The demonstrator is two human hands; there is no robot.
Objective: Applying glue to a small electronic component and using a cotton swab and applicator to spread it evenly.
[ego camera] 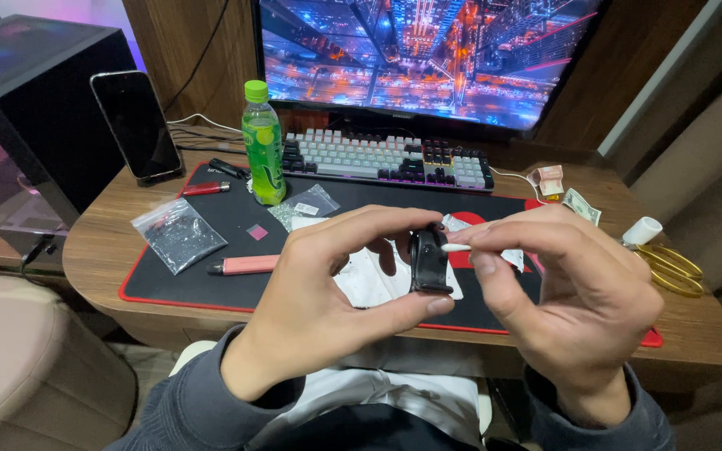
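We keep the left hand [327, 292] pinched on the small black device [429, 260], held steady above the table [102, 242]. The right hand [582, 296] pinches the cotton swab [456, 247], its tip touching the device's upper edge; we judge light pressure best.

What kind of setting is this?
Most likely a home computer desk. A large monitor stands behind a mechanical keyboard on a black, red-edged desk mat, with a dark PC tower to the left.
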